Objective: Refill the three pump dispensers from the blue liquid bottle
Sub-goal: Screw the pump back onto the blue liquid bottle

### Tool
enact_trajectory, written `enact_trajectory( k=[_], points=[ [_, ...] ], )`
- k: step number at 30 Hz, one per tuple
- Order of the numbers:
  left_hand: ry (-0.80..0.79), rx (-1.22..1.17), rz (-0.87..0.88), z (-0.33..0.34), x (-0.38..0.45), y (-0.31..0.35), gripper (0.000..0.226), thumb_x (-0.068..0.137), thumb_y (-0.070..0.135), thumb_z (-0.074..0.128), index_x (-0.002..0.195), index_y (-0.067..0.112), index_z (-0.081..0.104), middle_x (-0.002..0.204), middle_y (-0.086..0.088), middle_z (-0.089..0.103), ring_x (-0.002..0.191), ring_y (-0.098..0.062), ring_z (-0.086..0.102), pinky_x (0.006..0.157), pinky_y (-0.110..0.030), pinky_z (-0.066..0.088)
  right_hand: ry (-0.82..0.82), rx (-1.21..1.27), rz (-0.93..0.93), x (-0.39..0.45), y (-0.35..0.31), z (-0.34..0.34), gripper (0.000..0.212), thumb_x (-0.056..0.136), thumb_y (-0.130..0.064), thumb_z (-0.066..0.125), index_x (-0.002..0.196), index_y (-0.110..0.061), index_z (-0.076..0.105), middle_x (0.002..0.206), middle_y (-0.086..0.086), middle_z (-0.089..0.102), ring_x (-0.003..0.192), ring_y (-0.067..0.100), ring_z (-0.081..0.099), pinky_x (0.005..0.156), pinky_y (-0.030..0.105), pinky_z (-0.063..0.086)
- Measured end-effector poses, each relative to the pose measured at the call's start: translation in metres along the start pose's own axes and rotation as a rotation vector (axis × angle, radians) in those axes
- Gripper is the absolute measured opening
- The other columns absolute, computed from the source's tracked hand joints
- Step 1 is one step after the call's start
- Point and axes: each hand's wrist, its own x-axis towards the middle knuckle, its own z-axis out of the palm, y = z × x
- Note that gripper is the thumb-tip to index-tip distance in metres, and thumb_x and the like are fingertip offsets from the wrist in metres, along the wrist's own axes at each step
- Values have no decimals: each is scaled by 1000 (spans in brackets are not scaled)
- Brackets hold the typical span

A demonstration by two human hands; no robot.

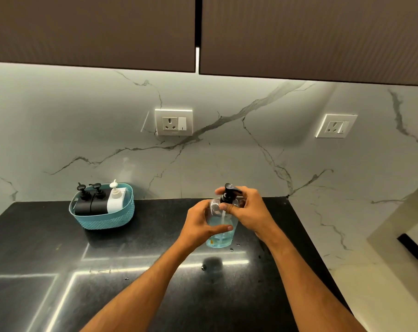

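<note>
Your left hand (203, 226) wraps the clear, blue-filled bottle (221, 233) upright on the glossy black tabletop (131, 271), while your right hand (248, 212) pinches its black pump head (229, 196); looks like you're unscrewing it. Next, lift the pump clear; the three dispensers (99, 200) wait in the teal woven basket (102, 221), well left.

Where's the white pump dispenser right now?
In the head view, the white pump dispenser stands at the right end of the teal basket, beside two black dispensers, left of the hands, against the marble wall.
</note>
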Motion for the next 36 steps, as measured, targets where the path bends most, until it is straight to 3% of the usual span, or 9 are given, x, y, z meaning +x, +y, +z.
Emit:
enact_trajectory(
  k=[2, 5, 10, 15, 19, 22, 28, 31, 36],
  points=[
    [3, 0, 6, 0, 0, 0, 64, 69, 31, 97, 124, 19, 66, 113, 5, 72, 104, -13, 71, 91, -35, 62, 18, 15, -18, 0, 0, 2, 34, 82, -12, 83, 114, -17, 75, 109, -2, 76, 105, 14, 72, 93, 37, 60],
    [4, 16, 18, 1, 2, -1, 64, 69, 34, 97, 123, 20, 67, 113, 6, 72, 104, -13, 71, 91, -33, 62, 171, 48, -15, -3, 0, 10, 35, 75, -13, 89, 108, -13, 78, 101, -1, 79, 97, 14, 75, 89, 36, 62],
    [31, 52, 27, 5, 2, -5, 64, 69, 36, 96, 124, 21, 67, 113, 9, 73, 103, -9, 71, 90, -29, 61, 377, 28, 20, -7, 0, 29, 35, 70, -10, 92, 103, -10, 80, 95, 0, 79, 84, 8, 76, 77, 25, 62],
    [53, 65, 45, 8, 0, -2, 57, 70, 35, 95, 119, 31, 64, 109, 15, 72, 101, -2, 70, 89, -20, 58, 455, 9, 3, -7, 0, 37, 34, 69, -11, 93, 101, -8, 80, 92, 0, 78, 81, 9, 76, 73, 16, 59],
    [82, 58, 42, 12, 1, -1, 55, 69, 37, 95, 115, 29, 65, 106, 14, 72, 99, -2, 70, 85, -18, 57, 507, -25, 4, -7, 2, 41, 34, 69, -14, 94, 100, -10, 81, 89, 0, 78, 80, 10, 75, 73, 21, 61],
    [91, 76, 39, 14, 4, -5, 57, 67, 34, 97, 115, 21, 69, 104, 10, 73, 96, -8, 71, 84, -24, 60, 532, -45, 7, -5, 7, 43, 35, 68, -16, 95, 99, -14, 81, 86, -3, 77, 79, 14, 74, 71, 27, 62],
    [104, 95, 22, 22, 8, -10, 61, 66, 38, 97, 118, 22, 68, 106, 10, 73, 97, -9, 71, 88, -31, 62, 528, -68, 6, -4, 14, 41, 33, 71, -18, 93, 101, -14, 80, 88, 0, 77, 81, 17, 73, 72, 29, 62],
    [105, 93, -3, 24, 13, -11, 60, 64, 40, 97, 115, 24, 68, 104, 11, 72, 96, -8, 71, 87, -32, 62, 452, -45, 6, -1, 20, 32, 35, 73, -20, 92, 105, -17, 79, 92, 0, 74, 86, 16, 72, 76, 28, 62],
    [97, 77, -17, 27, 27, -11, 65, 60, 52, 95, 113, 24, 69, 103, 11, 73, 95, -7, 71, 85, -29, 62, 384, -65, -10, 4, 31, 12, 56, 71, -28, 92, 123, -20, 72, 110, 1, 65, 100, 12, 66, 85, 18, 57]
  ],
)
